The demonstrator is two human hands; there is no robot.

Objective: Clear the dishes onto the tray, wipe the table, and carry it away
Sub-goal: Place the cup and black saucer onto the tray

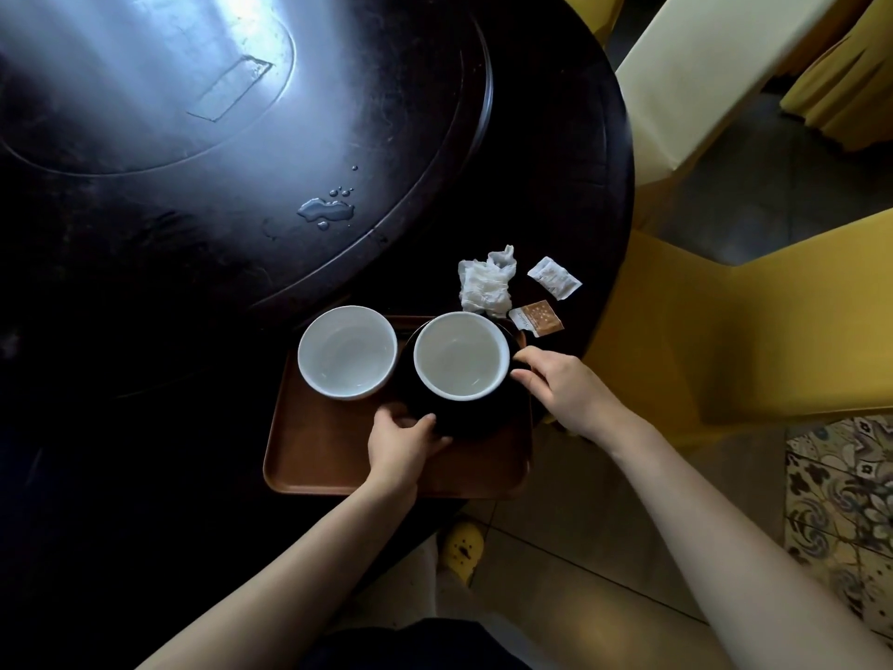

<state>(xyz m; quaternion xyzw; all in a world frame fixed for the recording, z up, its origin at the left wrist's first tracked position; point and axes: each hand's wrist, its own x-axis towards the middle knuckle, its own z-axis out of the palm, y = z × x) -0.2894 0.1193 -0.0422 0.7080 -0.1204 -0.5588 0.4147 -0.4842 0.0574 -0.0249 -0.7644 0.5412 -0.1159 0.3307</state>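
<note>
Both hands' fingers [526, 377] grasp black plate [464, 418] under bowl [461, 355] on tray [314, 456] (plate outline barely discernible).

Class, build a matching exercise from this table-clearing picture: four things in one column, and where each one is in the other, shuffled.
Things:
1. left bowl
2. right bowl
3. crumpled napkin
4. water spill

Places:
A. on the raised round centre of the table
B. directly on the brown tray
C. on a black plate held by both hands
D. on the table beyond the tray, beside two packets

Pairs: 1-B, 2-C, 3-D, 4-A
</note>
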